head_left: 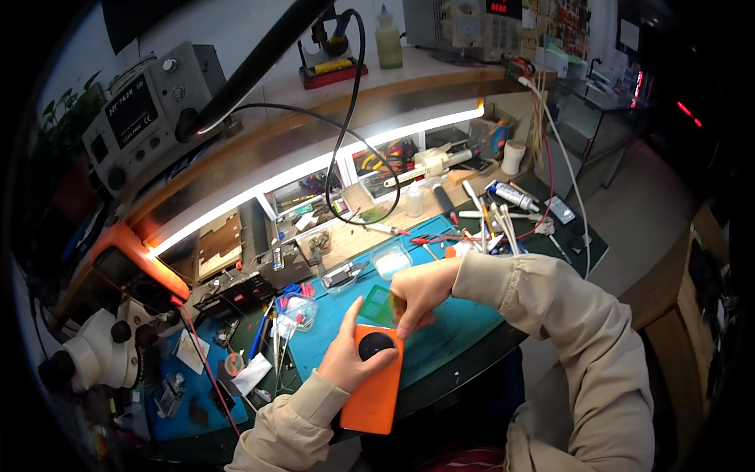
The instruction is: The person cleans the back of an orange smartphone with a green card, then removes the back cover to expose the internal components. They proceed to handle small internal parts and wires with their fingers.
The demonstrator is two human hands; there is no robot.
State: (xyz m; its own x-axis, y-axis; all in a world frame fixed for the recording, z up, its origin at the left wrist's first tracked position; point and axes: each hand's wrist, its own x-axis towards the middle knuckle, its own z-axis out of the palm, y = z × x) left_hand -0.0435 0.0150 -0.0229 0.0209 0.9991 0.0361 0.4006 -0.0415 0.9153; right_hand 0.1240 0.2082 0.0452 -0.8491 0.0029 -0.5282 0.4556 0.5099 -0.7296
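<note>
The left hand [344, 358] is clasping the orange smartphone [373, 405] beside its round camera module [375, 344]; the right hand [422, 294] is touching the upper corner, its exact grip being indiscernible.

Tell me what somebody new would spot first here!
Probably the bright orange phone-like slab with a round black patch, low in the middle, in the person's left grip. Next, the glowing light strip slanting below the shelf, then the orange meter at left.
</note>
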